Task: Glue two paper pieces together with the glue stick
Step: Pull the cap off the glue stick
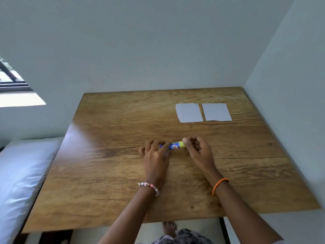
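Step in hand, apparently: uncapping. Glue stick (173,145) at bench (123,173) centre, left hand (155,153) gripping barrel, right hand (198,148) pinching yellow cap (182,144). Pull straight. 2 paper pieces (189,112) far right, untouched.

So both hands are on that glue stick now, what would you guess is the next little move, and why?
Probably pulling the cap off. The left hand grips the blue body of the glue stick while the right hand pinches its yellow end, which looks like the cap. The two paper pieces lie untouched side by side further back on the table, so the glue likely needs opening first.
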